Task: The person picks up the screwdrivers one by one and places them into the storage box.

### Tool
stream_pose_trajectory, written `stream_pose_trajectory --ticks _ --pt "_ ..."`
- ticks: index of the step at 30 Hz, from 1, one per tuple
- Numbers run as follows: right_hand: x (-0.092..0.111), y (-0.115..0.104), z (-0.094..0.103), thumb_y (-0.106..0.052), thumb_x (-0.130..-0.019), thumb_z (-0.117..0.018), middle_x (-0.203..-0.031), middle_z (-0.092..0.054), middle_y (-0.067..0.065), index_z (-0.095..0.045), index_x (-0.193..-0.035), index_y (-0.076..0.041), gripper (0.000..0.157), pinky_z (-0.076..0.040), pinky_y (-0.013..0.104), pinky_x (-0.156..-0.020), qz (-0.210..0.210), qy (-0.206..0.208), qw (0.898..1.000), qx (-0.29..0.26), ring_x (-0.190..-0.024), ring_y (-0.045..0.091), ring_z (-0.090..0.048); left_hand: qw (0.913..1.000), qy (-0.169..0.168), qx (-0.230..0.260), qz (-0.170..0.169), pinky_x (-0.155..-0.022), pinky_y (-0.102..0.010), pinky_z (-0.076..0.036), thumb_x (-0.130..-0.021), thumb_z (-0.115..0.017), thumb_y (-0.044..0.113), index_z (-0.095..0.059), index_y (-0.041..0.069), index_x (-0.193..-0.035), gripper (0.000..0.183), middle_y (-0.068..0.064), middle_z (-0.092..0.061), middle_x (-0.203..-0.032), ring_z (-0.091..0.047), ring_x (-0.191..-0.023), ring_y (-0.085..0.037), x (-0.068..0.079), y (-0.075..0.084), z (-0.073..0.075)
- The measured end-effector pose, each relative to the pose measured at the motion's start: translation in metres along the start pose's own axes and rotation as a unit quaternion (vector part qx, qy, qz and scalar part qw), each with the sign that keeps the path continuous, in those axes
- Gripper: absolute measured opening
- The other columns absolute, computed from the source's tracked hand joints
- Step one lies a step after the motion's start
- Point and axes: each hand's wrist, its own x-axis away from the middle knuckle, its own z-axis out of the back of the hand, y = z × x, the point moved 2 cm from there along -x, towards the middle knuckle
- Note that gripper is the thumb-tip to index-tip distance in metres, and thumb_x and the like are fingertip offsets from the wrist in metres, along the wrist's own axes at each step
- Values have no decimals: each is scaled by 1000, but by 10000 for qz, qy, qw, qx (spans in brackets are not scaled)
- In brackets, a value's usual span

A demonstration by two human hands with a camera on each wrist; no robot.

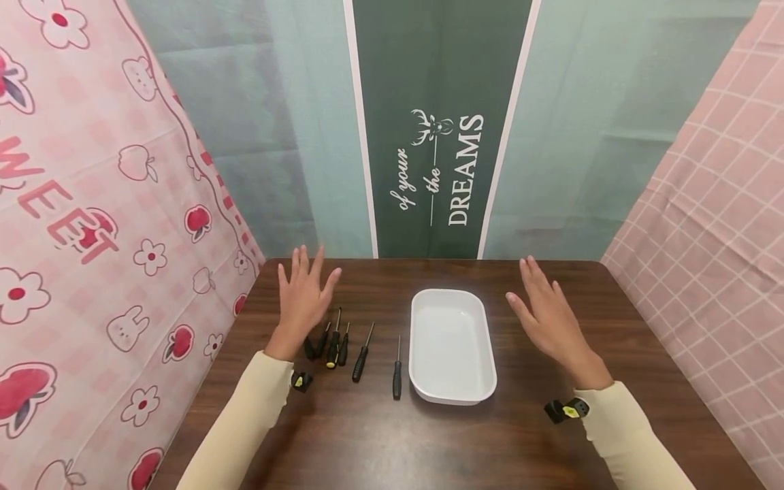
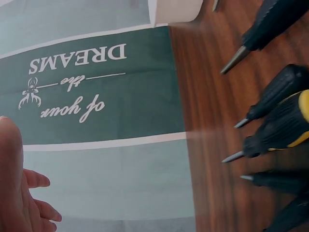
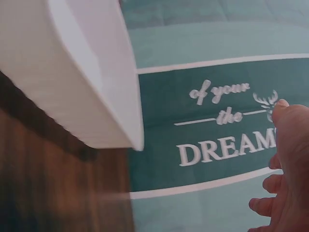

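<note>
My left hand (image 1: 300, 303) is held over the table's left side with its fingers straight and spread, holding nothing. Below and beside it lie several black-handled screwdrivers, one with a yellow-ended handle (image 1: 333, 350). The left hand partly hides the leftmost ones. Farther right are a screwdriver (image 1: 361, 363) lying at a slant and another screwdriver (image 1: 397, 380) close to the white tray. That rectangular white tray (image 1: 453, 396) shows a bare inside. To its right hovers my right hand (image 1: 554, 327), fingers extended and thumb apart, with nothing in it. In the left wrist view, screwdriver tips (image 2: 235, 157) point toward the backdrop.
The dark wood table (image 1: 367, 442) ends at a backdrop curtain (image 1: 441, 68) with printed lettering. A pink patterned cloth (image 1: 165, 258) hangs on the left, and a pink checked cloth (image 1: 704, 204) on the right. Each wrist carries a small black device (image 1: 566, 410).
</note>
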Motion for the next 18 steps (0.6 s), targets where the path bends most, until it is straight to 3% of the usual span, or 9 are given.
stream_pose_trajectory --ticks 4,11,18 --pt "9 0 -16 -43 -107 -44 -170 2 9 -5 -163 -13 75 -6 58 -120 -133 -166 9992 -334 -153 41 -12 9998 -52 187 37 -117 -65 -1 -103 -30 63 -23 20 -162 73 -22 -15 -166 -5 -155 -34 11 -3 -5" --pt "21 -3 -38 -39 -106 -51 -170 5 0 -4 -163 -19 77 -21 73 -108 -332 -416 9953 -806 -152 44 -12 9986 -223 465 80 -118 -64 -6 -105 -30 60 -28 15 -161 71 -22 -17 -166 -10 -155 -36 30 -10 -16" --pt "32 -8 -58 -44 -105 -48 -170 4 -2 -5 -163 -20 76 -24 70 -109 -518 -583 9936 -820 -153 40 -15 9981 -202 567 101 -117 -63 -11 -106 -32 56 -30 15 -160 67 -22 -21 -165 -15 -154 -37 47 -15 -28"
